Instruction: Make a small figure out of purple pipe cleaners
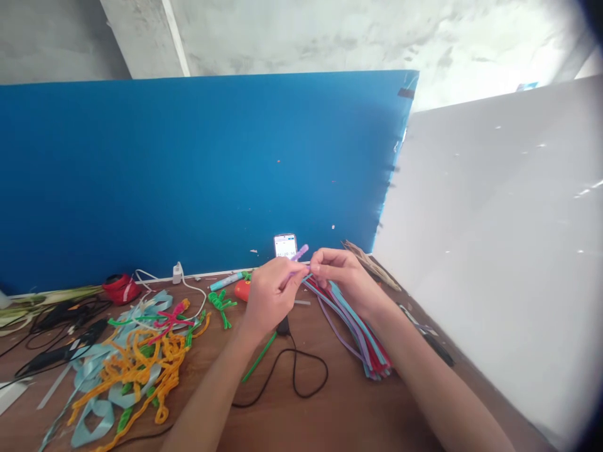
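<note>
Purple fuzzy stem, one: raised above the table, between the two hands, bent end upward in front of the phone. Left hand: thumb and forefinger pinching the stem. Right hand: thumb and fingertips closed on the stem's other end, close beside the left.

Bundle of stems, purple, pale blue and red: on the table, beneath and beside the right forearm. Phone, screen lit: upright against the blue panel. Green twisted figure: left of the left hand. Black cable: looped between the forearms. Orange stems, tangled with pale blue ribbon: farther left.
</note>
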Motion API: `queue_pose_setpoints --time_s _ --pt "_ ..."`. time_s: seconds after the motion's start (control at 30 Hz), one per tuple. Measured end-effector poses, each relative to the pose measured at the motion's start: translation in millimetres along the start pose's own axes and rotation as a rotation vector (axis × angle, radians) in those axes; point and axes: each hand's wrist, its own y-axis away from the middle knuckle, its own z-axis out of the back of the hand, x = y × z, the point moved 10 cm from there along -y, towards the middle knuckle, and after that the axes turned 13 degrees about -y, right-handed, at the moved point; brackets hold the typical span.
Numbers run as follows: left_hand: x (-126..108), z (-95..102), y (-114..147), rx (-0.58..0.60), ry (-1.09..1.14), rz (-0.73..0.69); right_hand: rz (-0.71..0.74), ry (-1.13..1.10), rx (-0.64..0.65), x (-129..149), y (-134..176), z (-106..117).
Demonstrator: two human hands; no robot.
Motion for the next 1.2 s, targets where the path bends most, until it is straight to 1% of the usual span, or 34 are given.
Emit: queue_pose_setpoints --time_s 0.03,0.07,0.1,0.13,0.17,0.23,0.3,0.4,0.47,0.57,0.67,0.77,0.83,0.97,1.07,1.13,1.2 --pt "-11.8 2.1 1.5 -0.003 -0.080 -0.156 -0.137 -0.138 0.040 -13.5 -0.1 -2.9" --pt "-18.6 0.9 4.0 0.019 -0.147 -0.264 -0.242 -0.226 0.085 -23.1 1.0 -6.9" --pt "-20.4 1.1 5.7 0.024 -0.201 -0.315 -0.300 -0.285 0.129 -27.9 2.2 -10.8" --pt "-21.3 0.8 6.9 0.031 -0.235 -0.346 -0.329 -0.316 0.159 -30.0 3.0 -13.3" --pt "-20.5 1.2 6.9 0.029 -0.257 -0.348 -0.334 -0.324 0.160 -30.4 3.1 -13.0" --pt "-15.7 3.7 4.1 0.004 -0.250 -0.274 -0.267 -0.283 0.122 -23.8 1.6 -8.8" --pt "-4.7 4.1 -0.4 0.006 -0.160 -0.109 -0.133 -0.162 0.063 -8.9 0.6 -3.2" --pt "16.3 -7.8 -1.9 0.112 0.095 0.181 0.071 0.095 -0.010 17.0 3.2 1.7" --pt "25.9 -14.0 -0.3 0.158 0.270 0.313 0.155 0.229 -0.069 28.5 5.7 5.9" --pt "35.6 -18.2 1.3 0.209 0.407 0.408 0.225 0.339 -0.152 37.0 8.6 13.3" --pt "43.3 -15.9 0.8 0.218 0.423 0.438 0.254 0.372 -0.165 38.4 9.3 14.2" --pt "45.6 -10.4 -2.1 0.196 0.395 0.404 0.276 0.382 -0.170 39.0 9.9 12.6" --pt "44.6 -8.5 -3.7 0.203 0.352 0.363 0.287 0.398 -0.178 40.0 10.5 11.1" --pt "45.2 -5.4 -4.9 0.213 0.189 0.310 0.278 0.399 -0.197 40.9 11.2 9.5" --pt "37.3 -3.3 -7.5 0.207 0.014 0.193 0.176 0.279 -0.191 32.5 8.8 11.0" --pt "28.7 0.0 -9.2 0.170 -0.096 0.096 0.052 0.123 -0.159 20.3 6.2 10.7" --pt "20.7 4.2 -9.9 0.125 -0.162 0.021 -0.080 -0.047 -0.108 6.8 4.4 7.1"
